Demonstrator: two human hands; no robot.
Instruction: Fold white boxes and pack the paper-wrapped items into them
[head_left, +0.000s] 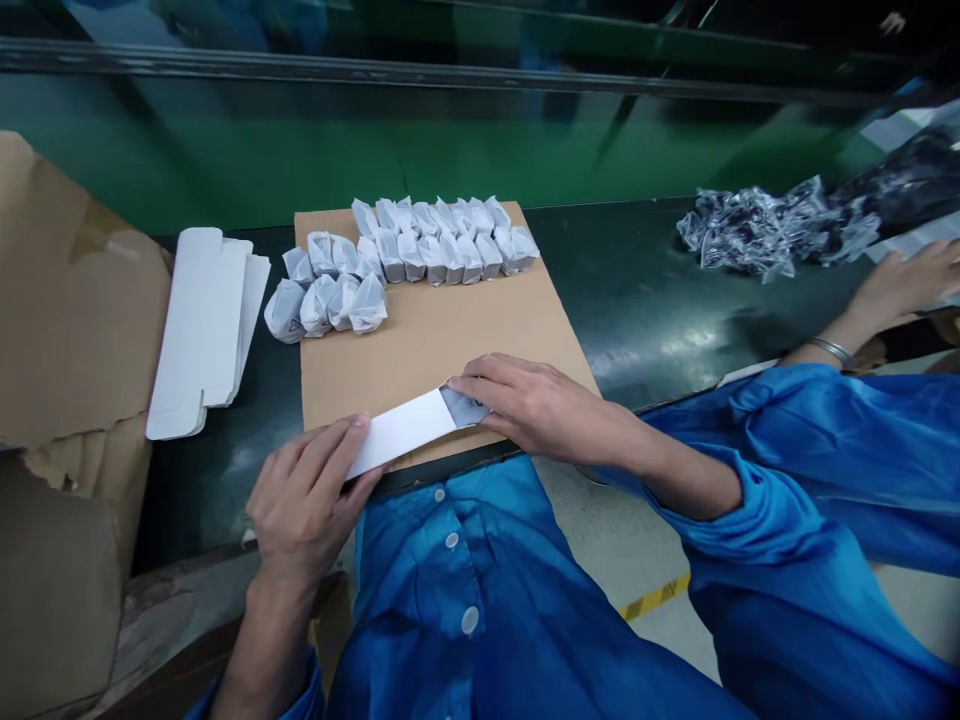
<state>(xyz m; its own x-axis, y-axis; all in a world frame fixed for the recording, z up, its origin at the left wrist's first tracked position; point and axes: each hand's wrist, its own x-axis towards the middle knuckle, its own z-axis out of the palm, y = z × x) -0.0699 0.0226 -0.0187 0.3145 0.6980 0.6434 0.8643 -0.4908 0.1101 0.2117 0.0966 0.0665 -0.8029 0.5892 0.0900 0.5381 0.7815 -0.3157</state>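
Observation:
My left hand (pixel 307 495) is closed around the left end of a narrow white box (pixel 401 432), held slightly tilted over the near edge of a cardboard sheet (pixel 450 340). At the box's right end, my right hand (pixel 536 405) grips a small grey-white wrapped packet (pixel 461 408), which sits partly inside the box opening. What is inside the wrapping is hidden. Farther back on the sheet stand rows of similar wrapped packets (pixel 431 245), several of them grouped toward the left.
Flat white folded cartons (pixel 199 330) lie left of the sheet, beside a large torn cardboard box (pixel 75 300). Crumpled clear plastic bags (pixel 772 225) lie at the back right of the dark green table (pixel 630 290). A co-worker's hand (pixel 900 285) reaches in at the right.

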